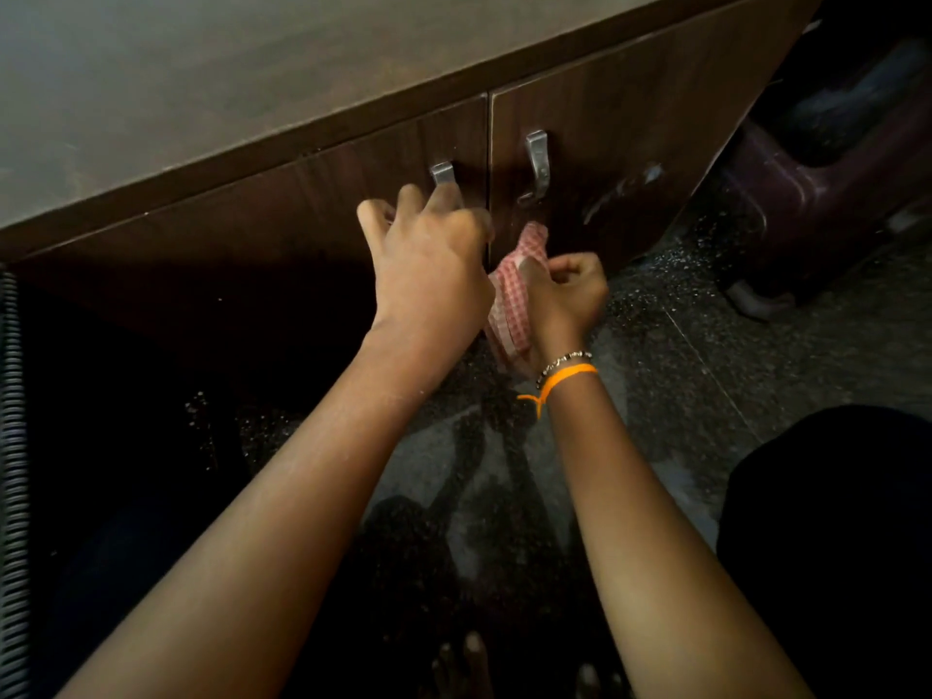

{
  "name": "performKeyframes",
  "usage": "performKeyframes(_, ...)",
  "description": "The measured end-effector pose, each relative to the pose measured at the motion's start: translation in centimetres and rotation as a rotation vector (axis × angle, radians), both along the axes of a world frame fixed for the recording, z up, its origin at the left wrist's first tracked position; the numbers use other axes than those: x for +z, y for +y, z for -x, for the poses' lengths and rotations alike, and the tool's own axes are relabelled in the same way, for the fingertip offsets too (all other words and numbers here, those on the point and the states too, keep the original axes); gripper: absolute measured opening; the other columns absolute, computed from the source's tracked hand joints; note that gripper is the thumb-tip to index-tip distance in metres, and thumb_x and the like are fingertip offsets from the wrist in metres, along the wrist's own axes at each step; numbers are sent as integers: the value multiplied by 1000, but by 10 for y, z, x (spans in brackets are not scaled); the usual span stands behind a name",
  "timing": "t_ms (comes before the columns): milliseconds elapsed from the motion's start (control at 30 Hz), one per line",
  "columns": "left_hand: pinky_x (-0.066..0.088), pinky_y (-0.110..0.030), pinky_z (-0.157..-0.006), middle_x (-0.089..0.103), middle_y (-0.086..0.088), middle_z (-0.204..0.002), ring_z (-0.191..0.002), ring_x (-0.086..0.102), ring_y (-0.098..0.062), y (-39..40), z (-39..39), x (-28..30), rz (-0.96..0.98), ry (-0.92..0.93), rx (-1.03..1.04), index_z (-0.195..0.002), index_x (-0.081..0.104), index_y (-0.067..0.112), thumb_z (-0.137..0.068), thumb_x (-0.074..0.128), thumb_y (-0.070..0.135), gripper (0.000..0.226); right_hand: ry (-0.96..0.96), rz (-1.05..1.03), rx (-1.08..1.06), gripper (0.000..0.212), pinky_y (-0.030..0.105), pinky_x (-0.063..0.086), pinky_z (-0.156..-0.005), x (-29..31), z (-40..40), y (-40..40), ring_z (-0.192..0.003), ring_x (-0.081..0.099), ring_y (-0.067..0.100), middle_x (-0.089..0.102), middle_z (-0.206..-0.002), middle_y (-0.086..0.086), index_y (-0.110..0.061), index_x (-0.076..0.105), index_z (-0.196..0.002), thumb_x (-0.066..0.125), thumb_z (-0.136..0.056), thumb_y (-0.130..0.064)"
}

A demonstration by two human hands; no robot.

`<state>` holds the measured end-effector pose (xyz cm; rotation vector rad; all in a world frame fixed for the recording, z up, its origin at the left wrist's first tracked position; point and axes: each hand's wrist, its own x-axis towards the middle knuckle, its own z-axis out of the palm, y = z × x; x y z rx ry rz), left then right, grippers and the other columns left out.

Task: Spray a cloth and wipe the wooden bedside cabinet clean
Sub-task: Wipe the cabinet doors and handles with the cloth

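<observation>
While the left hand (428,264) reaches for the handle of the left door (282,229), the relation that matters is cloth vs door seam: the red-checked cloth (514,305) hangs just right of that hand, in front of the gap between the two doors, w/ its long axis running near-to-far, from the right wrist up toward the right door handle (537,166).

Left hand: fingers curled and spread, resting at or over the lower part of the left door handle (444,173). Can't tell if it actually grips the metal, since the knuckles hide the contact. Nothing else in it.

Right hand (567,295): clenched into a fist on the cloth, thumb pressed on top, cloth trailing down past the wrist w/ the orange band (565,375). So the cloth lies on the left side of the right hand, between the two hands, its far end touching or nearly touching the right door (630,143) low down.

Right hand is nearer the cloth's working end and nearer the smudged patch (620,189) on the right door, which lies up and to the right of the fist. Judgement: next wipe prob. goes that way, or along the seam if the left door gets pulled open. The cabinet top (201,83) looks dusty and streaked, so plenty seems left to do. No spray bottle in view.
</observation>
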<state>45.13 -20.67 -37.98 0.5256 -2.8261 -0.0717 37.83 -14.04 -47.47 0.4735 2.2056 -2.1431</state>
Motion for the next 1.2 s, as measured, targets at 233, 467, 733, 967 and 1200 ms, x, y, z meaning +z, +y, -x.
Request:
performKeyframes(233, 26, -42, -86, 60, -6, -107, -102, 49, -31, 4, 3, -1, -2, -27, 12, -98, 61, 14, -78, 44, 14, 26, 565, -72, -56, 28, 16, 47, -82, 38, -2, 2, -88, 60, 10, 66, -99, 11, -1, 66, -102, 63, -75, 4)
performKeyframes(467, 26, -41, -85, 60, -5, -109, -103, 50, -30, 5, 10, -4, -21, -8, 12, -108, 56, 16, -77, 49, 6, 33, 731, -261, 27, 29, 30, 49, -86, 37, 11, -9, -95, 61, 21, 62, -108, 10, -7, 67, -105, 55, -80, 3)
performKeyframes(733, 29, -43, -84, 62, -8, -110, -101, 55, -34, 8, 10, -14, 7, 27, -25, -125, 50, 15, -73, 53, 2, 54, 674, -176, -19, 25, 2, 39, -82, 19, 16, 9, -88, 52, -1, 61, -94, 16, 6, 67, -94, 56, -73, 14)
performKeyframes(967, 28, -42, -87, 60, -5, -116, -109, 53, -29, 14, 18, -18, -36, 8, -48, -144, 27, 15, -80, 48, 7, 68, 830, -348, 131, 27, 41, 51, -84, 21, 15, 8, -97, 60, 28, 59, -105, 16, -1, 68, -99, 49, -80, -1)
performKeyframes(1200, 29, -43, -88, 60, -6, -111, -103, 53, -28, 12, 16, -20, -56, -12, -86, -149, 8, 19, -85, 42, 12, 73, 254, 35, 90, 20, 9, 46, -70, -34, 13, 5, -69, 57, -6, 61, -82, 11, 7, 67, -91, 58, -76, 0)
